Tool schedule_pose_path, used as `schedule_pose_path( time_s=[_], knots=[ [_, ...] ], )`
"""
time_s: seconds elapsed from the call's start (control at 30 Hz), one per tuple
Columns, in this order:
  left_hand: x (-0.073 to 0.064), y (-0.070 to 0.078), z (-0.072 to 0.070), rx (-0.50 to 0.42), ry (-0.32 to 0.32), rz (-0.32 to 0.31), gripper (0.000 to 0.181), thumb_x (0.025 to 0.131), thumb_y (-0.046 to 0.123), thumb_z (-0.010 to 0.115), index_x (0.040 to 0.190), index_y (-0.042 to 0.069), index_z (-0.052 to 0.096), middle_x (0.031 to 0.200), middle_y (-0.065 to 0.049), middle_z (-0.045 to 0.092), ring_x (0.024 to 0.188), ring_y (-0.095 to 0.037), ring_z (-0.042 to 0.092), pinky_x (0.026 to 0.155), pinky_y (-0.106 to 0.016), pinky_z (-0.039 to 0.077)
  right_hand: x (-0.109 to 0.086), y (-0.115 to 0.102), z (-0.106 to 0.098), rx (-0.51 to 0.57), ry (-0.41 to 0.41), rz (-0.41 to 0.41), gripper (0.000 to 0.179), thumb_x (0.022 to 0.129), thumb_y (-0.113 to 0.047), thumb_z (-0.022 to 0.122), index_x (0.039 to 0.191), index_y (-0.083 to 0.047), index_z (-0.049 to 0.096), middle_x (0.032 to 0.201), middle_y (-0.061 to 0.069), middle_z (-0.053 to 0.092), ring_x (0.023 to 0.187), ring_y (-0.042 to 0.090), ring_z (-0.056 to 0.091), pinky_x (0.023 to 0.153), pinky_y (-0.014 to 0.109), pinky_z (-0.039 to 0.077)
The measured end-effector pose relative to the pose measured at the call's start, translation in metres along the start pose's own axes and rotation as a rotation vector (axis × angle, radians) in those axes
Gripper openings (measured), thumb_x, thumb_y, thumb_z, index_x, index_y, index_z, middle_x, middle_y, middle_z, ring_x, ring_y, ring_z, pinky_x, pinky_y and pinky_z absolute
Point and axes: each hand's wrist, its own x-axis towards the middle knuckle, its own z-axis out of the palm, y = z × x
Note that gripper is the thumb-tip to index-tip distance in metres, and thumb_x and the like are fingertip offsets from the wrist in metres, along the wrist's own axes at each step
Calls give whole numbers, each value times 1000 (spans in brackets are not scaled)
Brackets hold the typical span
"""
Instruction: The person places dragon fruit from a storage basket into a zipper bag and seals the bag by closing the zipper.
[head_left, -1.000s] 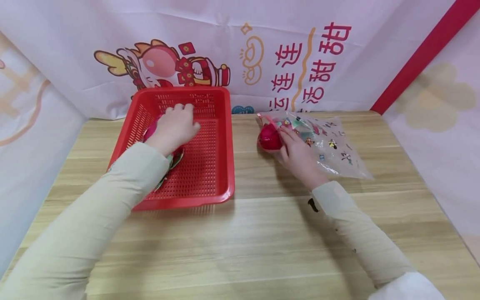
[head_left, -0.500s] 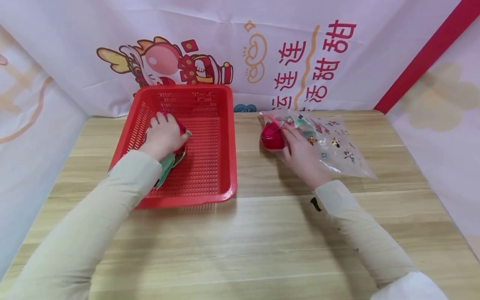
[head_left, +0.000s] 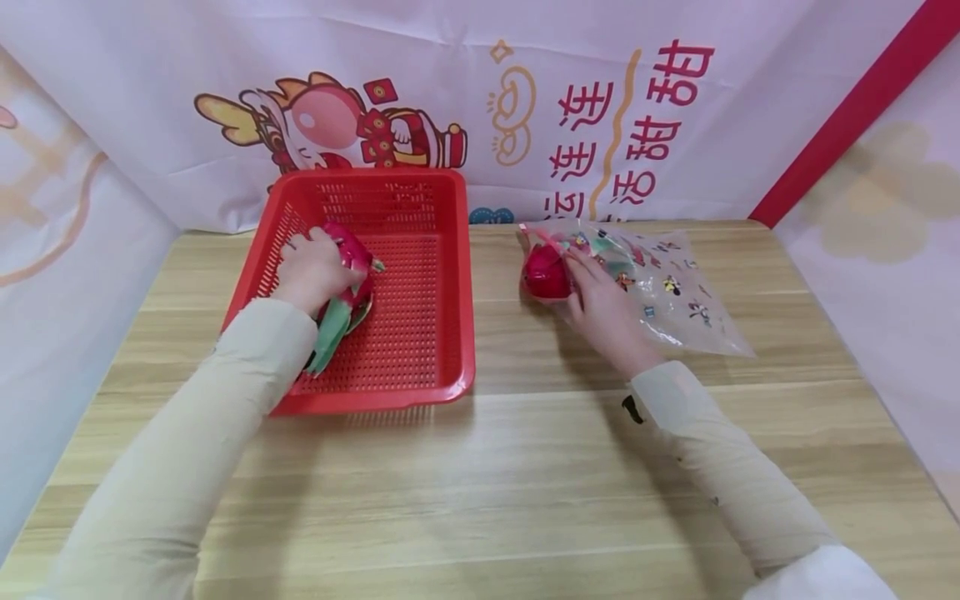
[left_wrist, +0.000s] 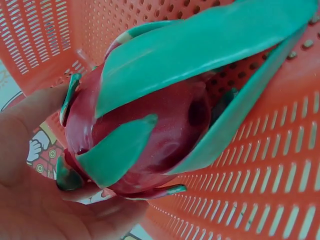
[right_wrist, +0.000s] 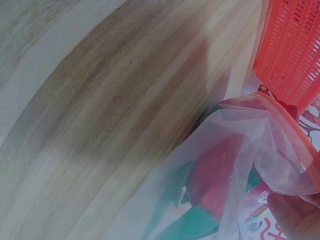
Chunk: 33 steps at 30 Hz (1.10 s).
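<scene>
Dragon fruit in basket: magenta skin (left_wrist: 175,107) with green scales, several of them long and strap-like; it lies in the left half of the basket, beside the left wall, partly covered by the hand.
Left hand: (head_left: 309,271) thumb and fingers curled round the dragon fruit at the end away from the longest leaves; in the left wrist view the digits touch its skin and short tips.
Basket contents: the hand screens part of the floor, so whether a further fruit lies beneath it cannot be fully confirmed.
Red basket: perforated walls and floor, front rim (head_left: 375,405) intact where seen; it stands at the back left of the table, its back edge close to the cloth.
Zip bag: clear plastic (head_left: 682,321) with small printed cartoon figures and a pink strip at the mouth; laid flat near the back edge of the table, right of the basket and apart from it, mouth facing the basket.
Bagged dragon fruit: second one (head_left: 546,272), inside the bag, at the mouth end.
Right hand: (head_left: 603,312) thumb and fingers pinching the bag at its mouth, next to the bagged fruit.
Table: pale wood-grain top (head_left: 450,492), bearing basket and bag.
Cloth: white hanging (head_left: 465,92) behind the back edge, printed with a cartoon figure (head_left: 326,117) and red Chinese characters (head_left: 651,133).
Sleeves: light beige (head_left: 172,458) on both arms, reaching in over the front edge.
</scene>
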Motion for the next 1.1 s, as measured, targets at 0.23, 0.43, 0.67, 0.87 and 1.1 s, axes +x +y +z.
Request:
schedule_pose_path(
  time_s=[0.23,0.43,0.67,0.87,1.1],
  knots=[
    [-2,3,6,-97,-15,-63,94,82,37,69,142,-1,8,131,-38,33,119,-53,38,101,-66,38,0,0,-1,-5,-12,14,56,95,-15,47,148,-6,32,159,5,25,146,28,26,116,46,30],
    [-1,-4,3,-107,-70,-49,98,83,39,67,147,3,2,134,-41,29,122,-55,34,100,-67,39,0,0,1,7,34,-20,54,93,-11,48,145,-3,36,156,10,31,144,30,31,116,45,31],
    [3,-18,-6,-170,-281,-17,113,85,31,65,147,12,-27,144,-46,0,130,-57,20,108,-66,30,0,-1,1,11,19,-3,55,94,-12,48,146,-4,35,157,9,29,145,29,29,115,45,32],
    [5,-24,-5,-177,-300,-40,119,82,24,67,144,13,-34,142,-46,-15,133,-60,6,109,-68,24,1,-2,2,14,6,-6,55,94,-12,48,147,-5,34,158,8,27,145,29,28,116,45,31],
    [4,-31,-3,-198,-264,-100,114,82,36,68,145,-1,-19,145,-42,-6,133,-57,9,107,-70,26,0,-1,3,14,2,5,55,95,-13,47,148,-6,32,158,6,26,146,28,27,116,45,30]
  ],
)
